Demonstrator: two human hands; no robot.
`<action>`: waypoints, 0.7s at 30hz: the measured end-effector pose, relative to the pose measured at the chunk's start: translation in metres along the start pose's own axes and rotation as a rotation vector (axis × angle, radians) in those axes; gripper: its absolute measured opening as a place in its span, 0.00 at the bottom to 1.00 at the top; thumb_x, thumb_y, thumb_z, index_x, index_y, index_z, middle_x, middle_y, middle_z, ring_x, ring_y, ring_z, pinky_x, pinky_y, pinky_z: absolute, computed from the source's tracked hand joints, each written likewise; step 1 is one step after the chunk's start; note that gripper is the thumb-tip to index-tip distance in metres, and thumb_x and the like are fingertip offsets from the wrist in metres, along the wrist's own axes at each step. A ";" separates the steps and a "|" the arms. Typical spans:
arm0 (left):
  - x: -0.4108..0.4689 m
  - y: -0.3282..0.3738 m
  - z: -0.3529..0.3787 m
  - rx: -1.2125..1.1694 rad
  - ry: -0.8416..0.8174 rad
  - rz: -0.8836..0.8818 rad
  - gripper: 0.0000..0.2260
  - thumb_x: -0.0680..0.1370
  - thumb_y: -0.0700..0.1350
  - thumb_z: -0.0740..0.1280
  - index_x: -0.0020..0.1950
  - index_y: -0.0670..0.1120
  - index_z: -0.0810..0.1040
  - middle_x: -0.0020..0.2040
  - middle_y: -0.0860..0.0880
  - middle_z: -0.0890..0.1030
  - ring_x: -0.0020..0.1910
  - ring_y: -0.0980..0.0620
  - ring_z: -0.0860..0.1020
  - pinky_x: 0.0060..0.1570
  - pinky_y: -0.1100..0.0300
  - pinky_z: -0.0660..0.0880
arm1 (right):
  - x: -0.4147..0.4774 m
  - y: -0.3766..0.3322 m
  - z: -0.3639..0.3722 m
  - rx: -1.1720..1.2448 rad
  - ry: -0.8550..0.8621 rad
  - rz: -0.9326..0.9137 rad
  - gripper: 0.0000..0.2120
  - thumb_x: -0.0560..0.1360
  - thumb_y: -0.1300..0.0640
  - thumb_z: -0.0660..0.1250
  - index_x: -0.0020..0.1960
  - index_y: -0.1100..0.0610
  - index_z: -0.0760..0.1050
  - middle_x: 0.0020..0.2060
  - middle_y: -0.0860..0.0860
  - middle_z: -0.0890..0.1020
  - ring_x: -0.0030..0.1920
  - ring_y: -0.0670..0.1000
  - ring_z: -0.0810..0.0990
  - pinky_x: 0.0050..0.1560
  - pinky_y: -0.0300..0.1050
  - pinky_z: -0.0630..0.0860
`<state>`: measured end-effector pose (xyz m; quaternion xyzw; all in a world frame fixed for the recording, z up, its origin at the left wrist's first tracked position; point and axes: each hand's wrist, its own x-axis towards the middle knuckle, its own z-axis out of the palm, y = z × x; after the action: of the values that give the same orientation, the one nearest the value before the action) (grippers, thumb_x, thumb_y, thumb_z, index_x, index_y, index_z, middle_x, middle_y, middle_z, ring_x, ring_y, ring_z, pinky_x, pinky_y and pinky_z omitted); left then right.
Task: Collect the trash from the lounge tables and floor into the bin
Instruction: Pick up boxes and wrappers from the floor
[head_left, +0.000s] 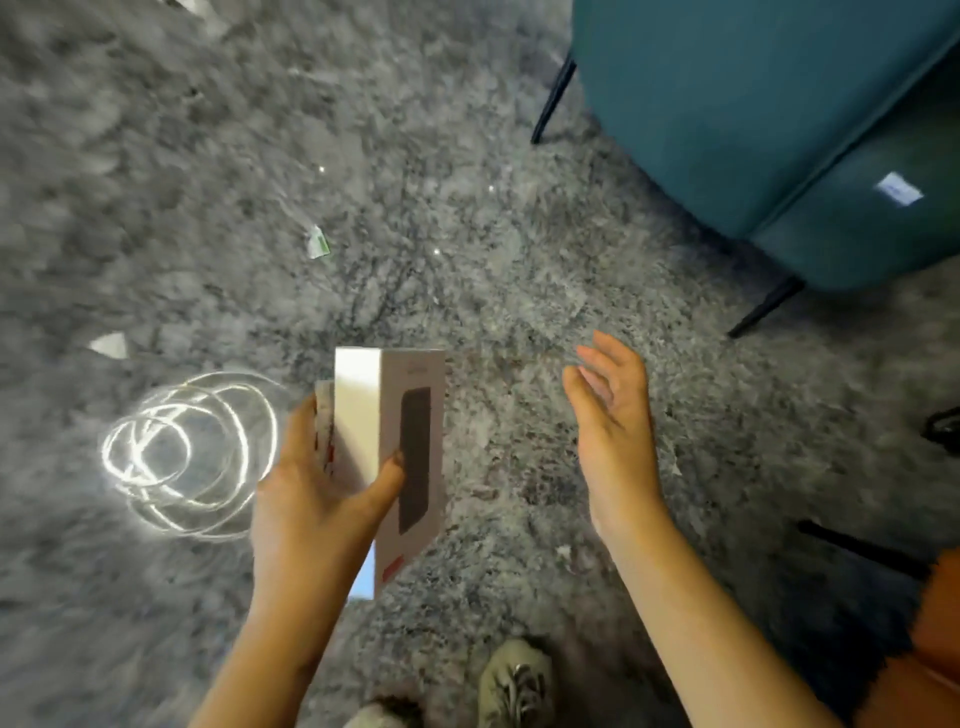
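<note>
Head | left hand (311, 499) grips box (410, 415) | right hand (613, 415) relaxed | cable (192, 452), scrap (318, 242), armchair (753, 104) around

No writing can be read. The box (415, 395) held in the left hand (311, 499) carries a faint line of print near its top edge and a small red mark at its bottom corner, perhaps a logo, both blurred. The white tag (898, 189) on the teal chair (727, 130) seat shows bluish marks, too smeared to read.

The carpet (156, 156) is mottled grey. On it lie a teal chair (727, 104), a white cable (182, 452), a white-and-green scrap (317, 241); above it, a pale box (410, 395) bears a dark rectangle.
</note>
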<state>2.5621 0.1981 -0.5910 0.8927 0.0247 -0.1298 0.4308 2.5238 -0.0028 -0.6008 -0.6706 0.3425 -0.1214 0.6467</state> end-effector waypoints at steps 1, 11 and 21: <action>-0.004 0.011 -0.025 0.004 0.041 -0.040 0.25 0.66 0.50 0.74 0.59 0.55 0.69 0.41 0.65 0.76 0.39 0.62 0.76 0.35 0.59 0.73 | -0.003 -0.023 0.006 0.000 -0.020 0.000 0.13 0.78 0.58 0.61 0.56 0.42 0.66 0.57 0.41 0.72 0.57 0.36 0.71 0.62 0.39 0.67; 0.013 0.098 -0.222 0.011 0.384 -0.275 0.28 0.67 0.49 0.75 0.65 0.52 0.70 0.48 0.49 0.81 0.47 0.45 0.79 0.41 0.54 0.71 | 0.017 -0.196 0.105 -0.046 -0.226 -0.040 0.12 0.77 0.60 0.63 0.56 0.47 0.69 0.54 0.50 0.77 0.53 0.44 0.75 0.51 0.31 0.70; 0.169 0.073 -0.263 -0.153 0.491 -0.443 0.25 0.67 0.49 0.76 0.60 0.52 0.70 0.47 0.49 0.79 0.41 0.52 0.73 0.34 0.56 0.67 | 0.126 -0.213 0.260 -0.184 -0.240 0.011 0.12 0.75 0.62 0.66 0.55 0.50 0.69 0.50 0.48 0.76 0.53 0.49 0.75 0.51 0.32 0.70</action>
<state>2.7921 0.3453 -0.4215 0.8355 0.3306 0.0011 0.4389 2.8386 0.1084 -0.4681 -0.7347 0.2761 -0.0048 0.6197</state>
